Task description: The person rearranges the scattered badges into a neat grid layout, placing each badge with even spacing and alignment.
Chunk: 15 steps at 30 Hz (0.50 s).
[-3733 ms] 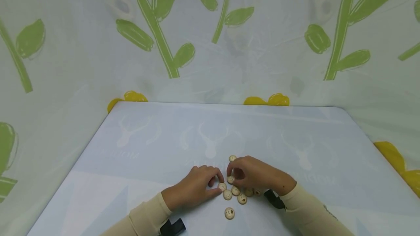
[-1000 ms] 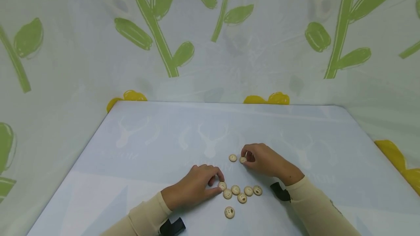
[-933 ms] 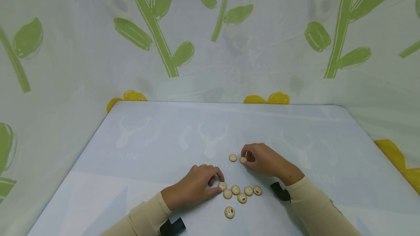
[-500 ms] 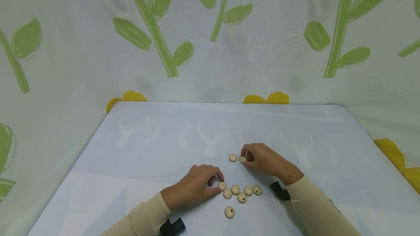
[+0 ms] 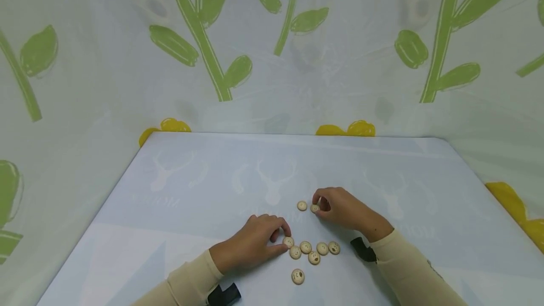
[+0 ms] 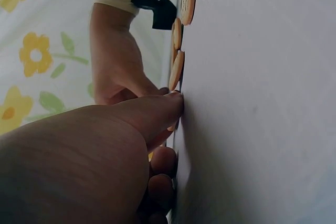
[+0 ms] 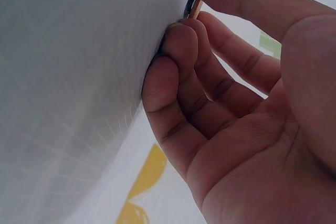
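Note:
Small round wooden discs with dark face-like markings lie on the pale table. My left hand (image 5: 254, 241) pinches one disc (image 5: 288, 242) between thumb and forefinger at the left end of a loose cluster. Farther back, my right hand (image 5: 346, 209) pinches another disc (image 5: 315, 208) by its edges, flat on the table. Just left of it sits a single disc (image 5: 302, 206), slightly apart. The right wrist view shows only the edge of the held disc (image 7: 196, 8), between thumb and fingers. From the left wrist, the thumb covers most of the left hand's disc.
Several discs form a zigzag row, including a near one (image 5: 314, 258) and the rightmost one (image 5: 334, 248). One more disc (image 5: 298, 276) lies closer to the person. A flower-print cloth (image 5: 272, 84) hangs behind the table (image 5: 191, 178).
Since the oldest frame, my right hand has carried a disc from beside the left hand to the back right, next to the far disc. Over the last second both hands hold still.

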Motion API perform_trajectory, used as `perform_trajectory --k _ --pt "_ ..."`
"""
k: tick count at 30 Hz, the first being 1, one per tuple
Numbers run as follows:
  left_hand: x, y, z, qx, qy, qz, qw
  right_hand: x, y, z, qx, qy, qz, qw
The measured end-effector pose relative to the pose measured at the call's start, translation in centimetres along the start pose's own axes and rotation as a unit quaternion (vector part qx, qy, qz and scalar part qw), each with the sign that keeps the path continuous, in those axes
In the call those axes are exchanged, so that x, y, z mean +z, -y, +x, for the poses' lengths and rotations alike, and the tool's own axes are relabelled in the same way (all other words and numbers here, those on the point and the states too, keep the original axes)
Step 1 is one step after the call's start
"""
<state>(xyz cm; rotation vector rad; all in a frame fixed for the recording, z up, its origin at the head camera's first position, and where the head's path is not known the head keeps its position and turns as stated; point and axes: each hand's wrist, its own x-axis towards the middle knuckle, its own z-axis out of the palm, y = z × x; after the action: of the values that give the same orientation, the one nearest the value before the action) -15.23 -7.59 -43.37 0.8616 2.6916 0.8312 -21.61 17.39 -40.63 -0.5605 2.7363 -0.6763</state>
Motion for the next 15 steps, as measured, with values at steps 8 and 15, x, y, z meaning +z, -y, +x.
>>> perform_trajectory --k 8,15 --pt "-0.03 -0.03 -0.17 0.0 0.002 -0.006 1.0 0.05 0.05 -0.09 -0.007 0.003 -0.002 1.0" --pt "0.02 -0.08 -0.15 0.005 -0.001 0.002 1.0 -0.19 -0.1 -0.51 -0.03 0.007 -0.005 1.0"
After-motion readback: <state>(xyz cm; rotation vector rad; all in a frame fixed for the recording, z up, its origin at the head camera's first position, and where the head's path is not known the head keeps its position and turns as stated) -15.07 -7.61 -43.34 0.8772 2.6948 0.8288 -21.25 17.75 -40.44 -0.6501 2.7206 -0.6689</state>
